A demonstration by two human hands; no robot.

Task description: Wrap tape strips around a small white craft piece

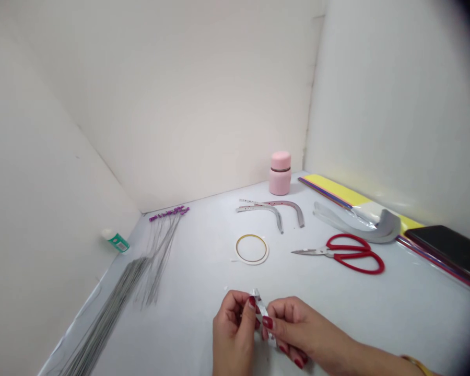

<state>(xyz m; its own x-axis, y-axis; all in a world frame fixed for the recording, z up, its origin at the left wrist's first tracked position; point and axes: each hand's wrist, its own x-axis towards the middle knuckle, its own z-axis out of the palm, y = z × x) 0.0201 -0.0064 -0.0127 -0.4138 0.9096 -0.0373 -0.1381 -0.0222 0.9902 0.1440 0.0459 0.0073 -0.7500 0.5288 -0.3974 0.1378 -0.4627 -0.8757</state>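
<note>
Between my two hands, low in the head view, is a narrow silvery-white strip (262, 309). My left hand (235, 326) pinches its upper part between thumb and fingers. Lower down, the thumb and fingers of my right hand (293, 326) close on the same strip. Part of the strip is hidden behind the fingers. Just beyond my hands lies a thin roll of white tape (239, 257) with a yellowish inner ring. Scissors with red handles (354, 255) rest to the right, their blades pointing left.
Farther back lie curved patterned strips (276, 209) and a pink jar (280, 180). Left are a bundle of grey wires (113, 308), purple-tipped stems (168, 214) and a green-labelled tube (118, 242). Along the right wall are coloured sheets (337, 189), translucent curled strips (360, 230) and a black phone-like object (450, 250).
</note>
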